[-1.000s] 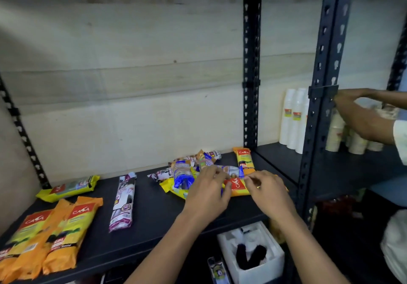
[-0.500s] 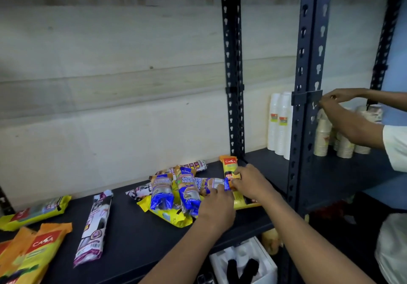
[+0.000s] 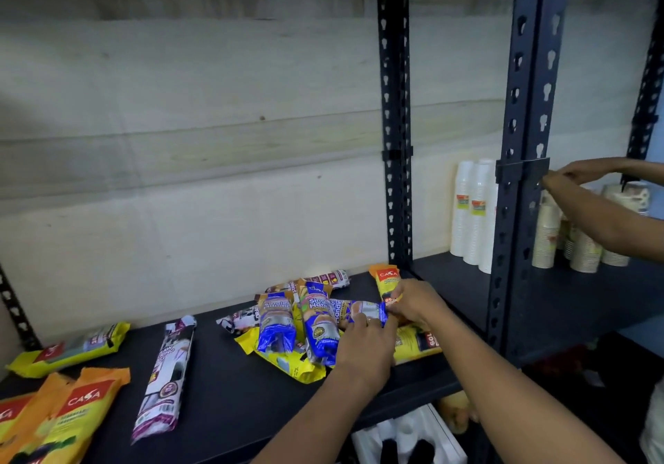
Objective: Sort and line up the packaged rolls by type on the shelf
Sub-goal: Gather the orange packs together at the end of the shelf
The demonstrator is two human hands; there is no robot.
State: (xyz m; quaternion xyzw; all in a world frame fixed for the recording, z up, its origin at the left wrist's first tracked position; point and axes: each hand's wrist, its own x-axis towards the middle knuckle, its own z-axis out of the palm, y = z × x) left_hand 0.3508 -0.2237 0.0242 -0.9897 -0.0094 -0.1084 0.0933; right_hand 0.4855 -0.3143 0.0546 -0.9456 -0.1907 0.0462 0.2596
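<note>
Blue rolls (image 3: 276,323) number three; left hand (image 3: 363,350) and right hand (image 3: 418,302) pinch the crosswise roll (image 3: 367,310).

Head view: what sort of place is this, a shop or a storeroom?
Probably a shop's stockroom. Dark slotted metal shelving stands against a bare wall; a heap of packaged rolls lies unsorted on it; sleeves of disposable cups stand in the next bay, where another person's hands work.
</note>
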